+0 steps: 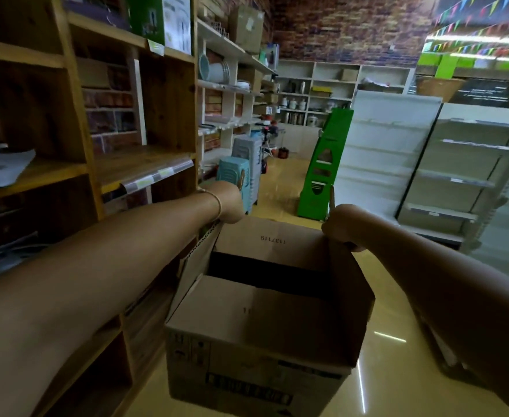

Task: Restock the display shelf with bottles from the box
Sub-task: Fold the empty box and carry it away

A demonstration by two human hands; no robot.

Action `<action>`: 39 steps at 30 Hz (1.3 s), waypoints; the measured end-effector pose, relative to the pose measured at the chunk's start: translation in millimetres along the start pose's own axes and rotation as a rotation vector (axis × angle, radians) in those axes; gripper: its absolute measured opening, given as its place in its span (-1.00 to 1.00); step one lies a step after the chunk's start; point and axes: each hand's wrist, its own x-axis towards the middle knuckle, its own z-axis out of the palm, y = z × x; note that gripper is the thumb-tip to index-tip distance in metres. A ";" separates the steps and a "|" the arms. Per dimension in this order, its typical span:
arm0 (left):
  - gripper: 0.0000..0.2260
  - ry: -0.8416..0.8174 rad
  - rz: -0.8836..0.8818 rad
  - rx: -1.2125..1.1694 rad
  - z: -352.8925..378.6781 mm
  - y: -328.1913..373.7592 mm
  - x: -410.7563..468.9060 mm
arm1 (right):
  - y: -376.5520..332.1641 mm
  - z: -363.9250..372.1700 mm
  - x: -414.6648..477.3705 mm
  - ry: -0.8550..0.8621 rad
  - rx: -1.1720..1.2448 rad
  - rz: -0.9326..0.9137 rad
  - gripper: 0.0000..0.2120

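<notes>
Cardboard box sat low in the middle of the aisle, held at its far top corners by both hands. I could not tell whether its base touched the glossy yellow floor. Its near flap was folded inward over the opening and its far flap, printed with a number, leaned back. A dark gap between them hid whatever was inside.

At far left stood the wooden display shelf, with a grey paper sheet lying on one board and price strips along the front edges. The left forearm reached out in front of it, a thin bracelet at the wrist. The left hand was bunched on the top corner of the raised left flap, gripping it, with its fingers folded out of sight on the far side. Just behind that hand was a stack of pale blue stools.

Right of the box's middle, the right hand held the top edge of the raised right flap, its fingers curled tight around the cardboard. Behind it a green stand stood on the floor, leaning against white shelves that ran along the right side of the aisle. More shelving lined the blurred back wall.
</notes>
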 end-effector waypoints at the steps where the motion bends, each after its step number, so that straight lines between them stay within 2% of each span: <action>1: -0.83 -0.001 0.001 -0.019 -3.7 2.0 13.3 | -4.1 -5.5 16.4 0.010 0.047 -0.002 -0.85; 3: -0.75 0.005 -0.015 -0.068 -11.3 3.7 40.2 | -14.5 -17.1 44.2 0.032 0.098 -0.034 -0.95; 4: -0.74 0.011 -0.016 -0.082 -14.1 3.4 52.1 | -18.6 -21.6 56.0 0.037 0.106 -0.050 -0.91; 6: -0.84 0.030 -0.009 -0.086 -16.6 3.6 75.4 | -25.2 -29.0 77.4 0.042 0.097 -0.068 -0.85; 14: -0.81 0.119 -0.006 -0.091 -9.4 1.0 174.2 | -40.5 -34.1 152.3 0.056 0.182 -0.048 -0.94; 21: -0.85 0.067 0.066 -0.081 2.2 0.9 262.6 | -55.1 -26.9 221.3 0.013 0.007 0.042 -0.94; 28: -0.87 0.026 0.160 -0.073 -7.7 2.9 367.1 | -91.7 -39.4 293.8 0.055 -0.193 -0.057 -0.80; 31: -0.85 0.014 0.223 -0.056 -14.0 5.8 411.1 | -106.0 -43.5 329.7 0.049 -0.201 -0.007 -0.82; 34: -0.85 -0.015 0.281 -0.074 -18.9 11.5 444.6 | -112.4 -43.3 365.2 0.009 -0.121 0.123 -0.94; 39: -0.84 -0.061 0.331 -0.140 -8.8 29.2 492.8 | -106.3 -36.8 412.2 -0.015 -0.101 0.282 -0.93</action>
